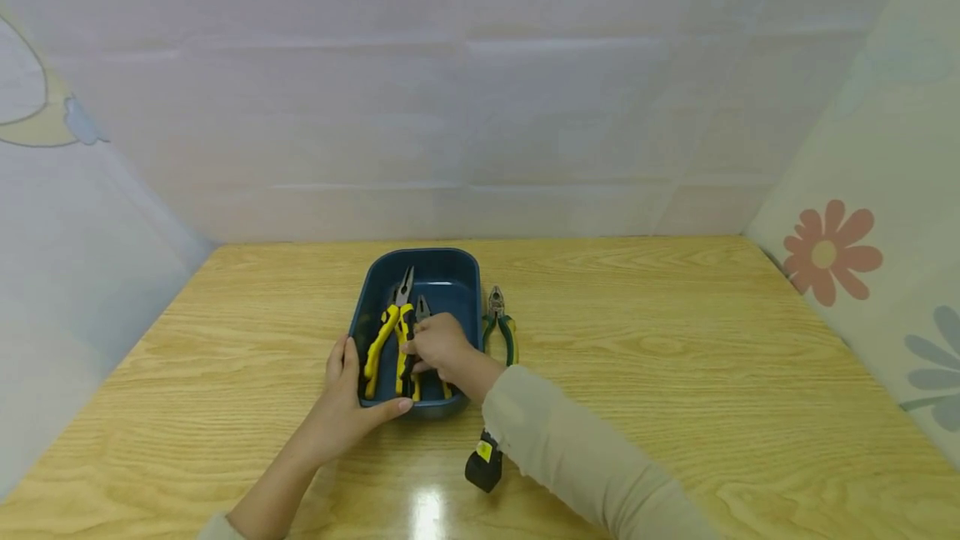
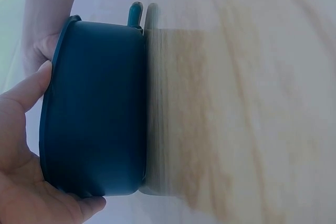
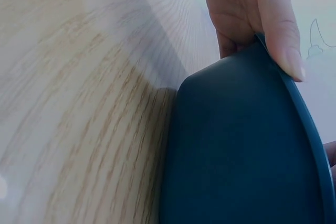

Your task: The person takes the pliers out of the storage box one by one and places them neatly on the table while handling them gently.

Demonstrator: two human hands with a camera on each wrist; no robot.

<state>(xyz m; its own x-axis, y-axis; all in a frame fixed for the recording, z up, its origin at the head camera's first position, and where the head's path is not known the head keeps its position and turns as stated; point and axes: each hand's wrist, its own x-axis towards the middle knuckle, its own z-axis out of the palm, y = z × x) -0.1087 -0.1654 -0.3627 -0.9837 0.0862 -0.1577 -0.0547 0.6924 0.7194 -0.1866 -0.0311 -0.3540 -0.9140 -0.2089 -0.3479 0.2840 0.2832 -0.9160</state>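
Note:
A dark blue bin [image 1: 363, 307] stands on the wooden table. My left hand [image 1: 348, 407] grips its near left corner, thumb along the front rim and fingers round the outer side, as the left wrist view also shows. Yellow-and-black long-nose pliers [image 1: 384, 340] lie in the bin, jaws toward the far end. Beside them lies a second pair of pliers [image 1: 422, 307], its handles partly under my right hand. My right hand [image 1: 442, 344] reaches into the bin, and its curled fingers pinch a handle of the long-nose pliers; the exact contact is partly hidden.
Green-handled pliers [image 1: 512, 340] lie on the table [image 1: 637, 340] against the bin's right side. A black object with a yellow label [image 1: 484, 465] lies nearer me, partly under the right sleeve [image 1: 570, 440]. A pale sheet [image 1: 465, 123] hangs behind the table.

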